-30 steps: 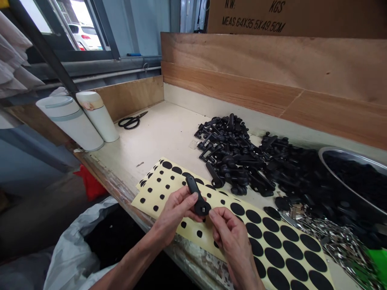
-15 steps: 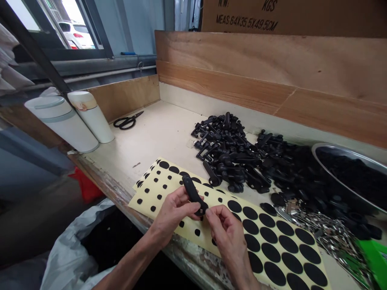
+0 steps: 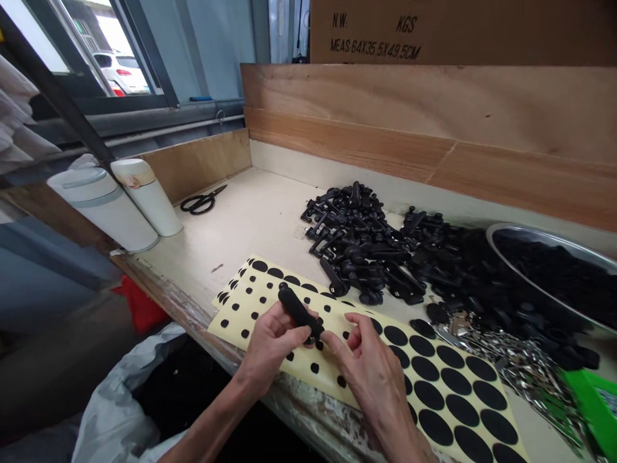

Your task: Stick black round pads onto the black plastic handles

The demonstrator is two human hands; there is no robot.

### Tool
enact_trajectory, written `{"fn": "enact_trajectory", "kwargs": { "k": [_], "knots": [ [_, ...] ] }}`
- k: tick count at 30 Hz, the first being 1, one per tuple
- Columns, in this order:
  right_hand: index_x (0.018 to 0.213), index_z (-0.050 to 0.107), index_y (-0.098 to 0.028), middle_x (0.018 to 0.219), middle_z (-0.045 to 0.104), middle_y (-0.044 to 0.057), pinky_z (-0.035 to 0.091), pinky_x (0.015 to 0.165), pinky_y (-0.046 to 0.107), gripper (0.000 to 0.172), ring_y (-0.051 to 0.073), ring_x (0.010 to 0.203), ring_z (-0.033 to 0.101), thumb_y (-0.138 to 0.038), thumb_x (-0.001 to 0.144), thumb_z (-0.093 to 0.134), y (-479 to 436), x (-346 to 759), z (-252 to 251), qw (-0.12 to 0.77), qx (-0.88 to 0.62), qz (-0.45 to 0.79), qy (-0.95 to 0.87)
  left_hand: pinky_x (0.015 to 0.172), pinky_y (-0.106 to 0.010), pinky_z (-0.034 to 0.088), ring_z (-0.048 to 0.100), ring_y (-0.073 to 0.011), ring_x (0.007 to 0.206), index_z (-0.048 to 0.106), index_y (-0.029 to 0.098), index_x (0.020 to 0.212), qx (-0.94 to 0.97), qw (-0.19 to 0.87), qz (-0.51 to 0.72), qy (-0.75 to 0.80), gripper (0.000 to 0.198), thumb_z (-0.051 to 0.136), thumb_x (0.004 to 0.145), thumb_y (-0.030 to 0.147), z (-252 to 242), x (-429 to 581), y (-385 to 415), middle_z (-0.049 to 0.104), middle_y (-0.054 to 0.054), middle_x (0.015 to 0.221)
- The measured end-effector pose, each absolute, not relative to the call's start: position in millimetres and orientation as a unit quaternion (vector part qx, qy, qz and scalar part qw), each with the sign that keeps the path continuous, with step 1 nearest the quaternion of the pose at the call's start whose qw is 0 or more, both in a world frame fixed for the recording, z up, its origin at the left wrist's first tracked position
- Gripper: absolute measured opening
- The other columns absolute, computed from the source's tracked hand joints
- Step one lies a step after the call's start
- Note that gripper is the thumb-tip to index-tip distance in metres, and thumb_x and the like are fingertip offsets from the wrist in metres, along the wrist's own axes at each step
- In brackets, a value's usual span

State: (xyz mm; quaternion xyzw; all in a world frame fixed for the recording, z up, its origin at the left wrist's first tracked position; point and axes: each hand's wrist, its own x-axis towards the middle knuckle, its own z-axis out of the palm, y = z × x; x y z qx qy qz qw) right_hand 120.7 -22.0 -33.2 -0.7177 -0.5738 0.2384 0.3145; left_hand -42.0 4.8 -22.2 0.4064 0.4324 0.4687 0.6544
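My left hand (image 3: pixel 272 341) grips a black plastic handle-shaped part (image 3: pixel 295 307) between thumb and fingers, tilted, with a rounded tip at its upper end. At the lower end of that part, the thumb of my right hand (image 3: pixel 369 360) touches or nearly touches it. The right index finger is bent and stands apart from the thumb, with no object visible between them. Under both hands lies a pale yellow sticker sheet (image 3: pixel 270 319), bearing small black pads on its left portion and large black discs on its right.
A heap of black plastic parts (image 3: pixel 357 244) lies behind the sheet. To the right are a metal bowl (image 3: pixel 491 241) of black pieces, small metal parts (image 3: pixel 511 360) and a green box (image 3: pixel 590 402). Scissors (image 3: pixel 202 201) and two white bottles (image 3: pixel 147 196) stand left; a lined bin (image 3: pixel 120 392) sits below.
My right hand has opened its thumb and index finger apart and turned slightly. My left hand has shifted a little left with the black part, which is tilted more. The camera view has moved slightly.
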Motion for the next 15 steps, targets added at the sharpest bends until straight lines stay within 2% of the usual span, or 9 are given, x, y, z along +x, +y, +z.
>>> {"fn": "enact_trajectory", "kwargs": {
  "k": [4,6,10,15],
  "knots": [
    [0.106,0.06,-0.022,0.065,0.055,-0.002,0.039,0.046,0.023,0.041,0.014,0.053,0.051,-0.056,0.092,0.042,-19,122,-31,0.428,-0.606,0.445,-0.502,0.062,-0.027,0.052,0.065,-0.0153,0.067,0.061,0.013,0.096,0.365,0.697,0.466,0.403,0.019,0.066,0.079,0.02,-18,-41,6,0.069,-0.009,0.098],
    [0.103,0.06,-0.02,0.065,0.054,-0.002,0.037,0.043,0.021,0.041,0.012,0.051,0.049,-0.055,0.093,0.041,-19,118,-29,0.46,-0.552,0.523,-0.458,0.06,-0.026,0.051,0.064,-0.0135,0.063,0.06,0.014,0.093,0.343,0.713,0.471,0.391,0.016,0.065,0.08,0.02,-17,-41,5,0.068,-0.007,0.094],
    [0.098,0.058,-0.018,0.064,0.055,-0.002,0.038,0.044,0.02,0.039,0.01,0.051,0.05,-0.054,0.091,0.048,-20,110,-27,0.455,-0.509,0.584,-0.44,0.054,-0.023,0.047,0.061,-0.0121,0.06,0.061,0.012,0.09,0.33,0.721,0.468,0.39,0.016,0.065,0.081,0.024,-16,-43,1,0.066,-0.005,0.082],
    [0.087,0.054,-0.019,0.06,0.059,-0.002,0.039,0.044,0.019,0.036,0.011,0.05,0.054,-0.054,0.088,0.053,-24,99,-32,0.458,-0.49,0.594,-0.444,0.048,-0.02,0.041,0.054,-0.0096,0.055,0.06,0.012,0.086,0.333,0.694,0.468,0.434,0.016,0.067,0.077,0.024,-16,-42,-6,0.062,-0.002,0.073]
  ]
}}
